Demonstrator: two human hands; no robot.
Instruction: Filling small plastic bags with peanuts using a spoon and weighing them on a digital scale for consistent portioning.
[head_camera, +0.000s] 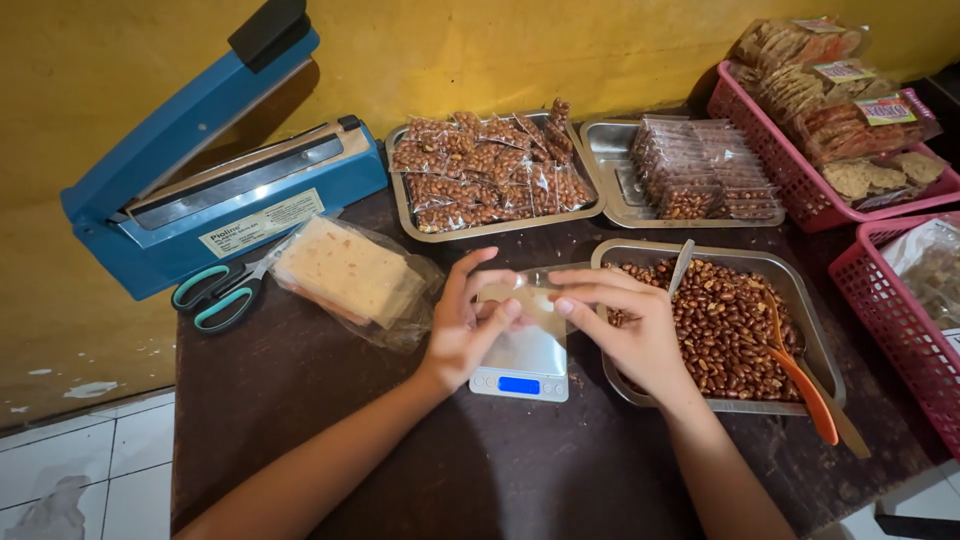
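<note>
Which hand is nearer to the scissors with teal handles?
Left. The left hand is above the small digital scale, a short way right of the teal-handled scissors; the right hand is farther right, by the steel tray of peanuts.

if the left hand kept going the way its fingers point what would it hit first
The left hand points right, toward the right hand. Both pinch a small clear bag above the scale, so it would likely meet the right hand's fingertips first, then the peanut tray; depth is unclear.
</note>
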